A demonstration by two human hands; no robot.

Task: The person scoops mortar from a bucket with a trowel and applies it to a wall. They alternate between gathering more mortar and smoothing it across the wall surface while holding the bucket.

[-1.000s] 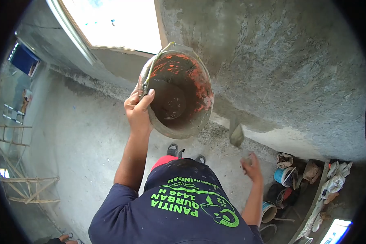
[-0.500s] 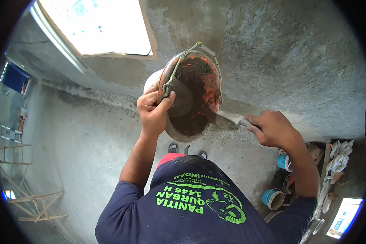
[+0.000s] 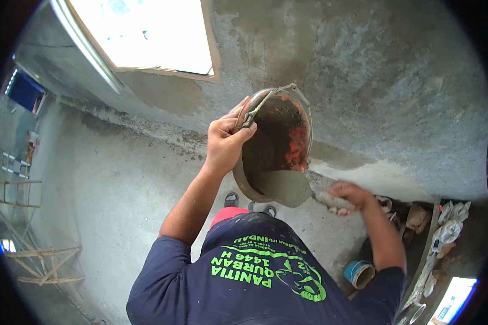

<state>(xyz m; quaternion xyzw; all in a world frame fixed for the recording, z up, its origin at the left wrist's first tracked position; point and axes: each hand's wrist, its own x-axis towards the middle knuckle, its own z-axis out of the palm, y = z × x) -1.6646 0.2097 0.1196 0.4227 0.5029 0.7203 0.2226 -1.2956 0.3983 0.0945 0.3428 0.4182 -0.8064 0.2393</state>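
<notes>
My left hand [image 3: 225, 142] grips the rim of a mortar-smeared bucket [image 3: 295, 145] with the thumb over the edge. The bucket is tilted, its mouth facing me, and orange-red plastic shows through the grey coating inside. Its wire handle [image 3: 262, 103] rests along the upper rim. In my right hand [image 3: 346, 197], slightly blurred, is the handle of a trowel. The broad grey trowel blade [image 3: 285, 188] lies across the bucket's lower rim, its flat face turned toward me.
A rough plastered wall [image 3: 379, 103] rises ahead, with a bright window opening [image 3: 152, 32] at upper left. A blue bucket [image 3: 359, 273] and crumpled bags [image 3: 450, 233] stand at lower right. Wooden trestles [image 3: 46, 265] are at far left, on the concrete floor [image 3: 114, 216].
The bucket and my left hand have shifted right and down. My right hand has lowered, and the trowel blade has come out from inside the bucket to its lower rim.
</notes>
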